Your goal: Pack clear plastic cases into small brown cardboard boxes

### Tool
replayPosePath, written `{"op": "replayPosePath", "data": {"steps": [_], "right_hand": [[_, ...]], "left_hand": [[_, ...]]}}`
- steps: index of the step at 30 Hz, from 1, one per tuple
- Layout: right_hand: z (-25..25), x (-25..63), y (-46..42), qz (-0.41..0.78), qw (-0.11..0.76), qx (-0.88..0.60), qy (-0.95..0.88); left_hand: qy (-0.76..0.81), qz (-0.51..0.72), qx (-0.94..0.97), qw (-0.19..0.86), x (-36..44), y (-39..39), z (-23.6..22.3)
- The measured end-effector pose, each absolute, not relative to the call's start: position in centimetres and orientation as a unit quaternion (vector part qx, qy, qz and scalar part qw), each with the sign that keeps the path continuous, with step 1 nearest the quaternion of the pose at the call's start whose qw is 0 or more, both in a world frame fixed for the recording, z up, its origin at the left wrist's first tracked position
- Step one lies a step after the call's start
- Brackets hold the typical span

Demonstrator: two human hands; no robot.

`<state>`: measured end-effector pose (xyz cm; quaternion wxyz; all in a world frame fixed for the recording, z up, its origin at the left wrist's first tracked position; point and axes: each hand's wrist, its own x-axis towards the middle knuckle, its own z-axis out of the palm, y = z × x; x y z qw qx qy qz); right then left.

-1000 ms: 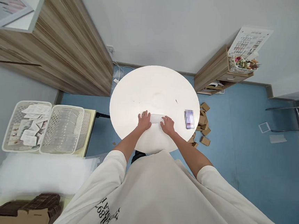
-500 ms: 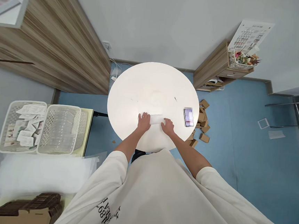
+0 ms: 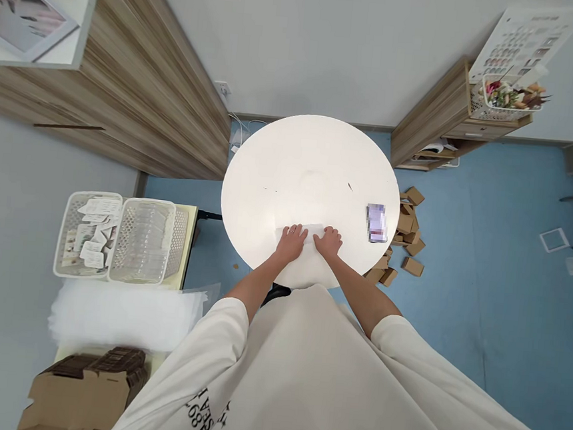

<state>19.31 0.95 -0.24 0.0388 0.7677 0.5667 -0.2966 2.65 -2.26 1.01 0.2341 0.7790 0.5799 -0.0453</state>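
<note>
A small translucent white wrapped packet (image 3: 314,230), like thin foam or plastic sheet, lies flat near the front edge of the round white table (image 3: 317,144). My left hand (image 3: 291,242) rests on it with fingers stretched across its middle, and part of the wrap shows left of the fingers. At the packet's right end, my right hand (image 3: 329,242) grips it between thumb and fingers. What the wrap contains, if anything, cannot be made out. A phone-like item (image 3: 377,223), blurred out, lies on the table to the right of my right hand.
Small brown boxes (image 3: 406,222) lie heaped on the floor right of the table. To my left, a side table holds a basket of paper packets (image 3: 64,236), a basket of clear cases (image 3: 143,243), white sheets (image 3: 122,314) and flat cardboard (image 3: 82,401). Wooden cabinets (image 3: 178,72) stand behind.
My left hand has shifted from the packet's left end onto its middle, leaving wrap showing on the left. My right hand stays at the right end. The camera view has swung slightly left.
</note>
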Motion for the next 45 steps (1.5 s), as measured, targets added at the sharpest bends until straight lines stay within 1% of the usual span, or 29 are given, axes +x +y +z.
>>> {"op": "replayPosePath", "data": {"steps": [5, 12, 15, 20, 23, 31, 34, 36, 39, 41, 45], "right_hand": [[-0.9, 18.5, 0.8, -0.280, 0.003, 0.790, 0.545], [-1.8, 18.3, 1.3, -0.305, 0.007, 0.805, 0.508], [-1.9, 18.5, 1.6, -0.343, 0.009, 0.800, 0.492], [-1.2, 18.9, 1.6, -0.444, -0.068, 0.767, 0.458], [-0.5, 18.4, 1.5, -0.464, -0.083, 0.738, 0.483], [0.3, 15.6, 1.1, -0.470, -0.047, 0.664, 0.580], [0.2, 15.0, 0.7, -0.487, -0.040, 0.638, 0.596], [0.2, 14.9, 0.5, -0.487, -0.031, 0.620, 0.614], [0.1, 14.9, 0.2, -0.450, -0.020, 0.600, 0.661], [0.1, 14.8, 0.0, -0.420, -0.001, 0.593, 0.687], [0.2, 14.3, -0.3, -0.384, 0.059, 0.596, 0.703]], "left_hand": [[0.586, -0.070, 0.773, 0.231, 3.3, -1.1, 0.4], [0.599, -0.073, 0.768, 0.216, 3.6, -0.9, -0.9], [0.606, -0.058, 0.762, 0.221, 3.5, -1.0, -1.0], [0.612, -0.005, 0.752, 0.246, 2.5, -1.3, -0.6], [0.603, 0.030, 0.751, 0.269, 1.8, -1.6, -0.5], [0.612, 0.135, 0.703, 0.336, 0.8, -1.9, -0.6], [0.605, 0.158, 0.686, 0.372, -0.1, -2.4, -0.3], [0.613, 0.164, 0.678, 0.370, -0.7, -3.0, -0.1], [0.676, 0.173, 0.631, 0.337, -1.3, -4.1, 0.0], [0.738, 0.176, 0.564, 0.327, -1.6, -4.8, -0.2], [0.827, 0.152, 0.395, 0.370, -2.0, -5.2, -0.8]]}}
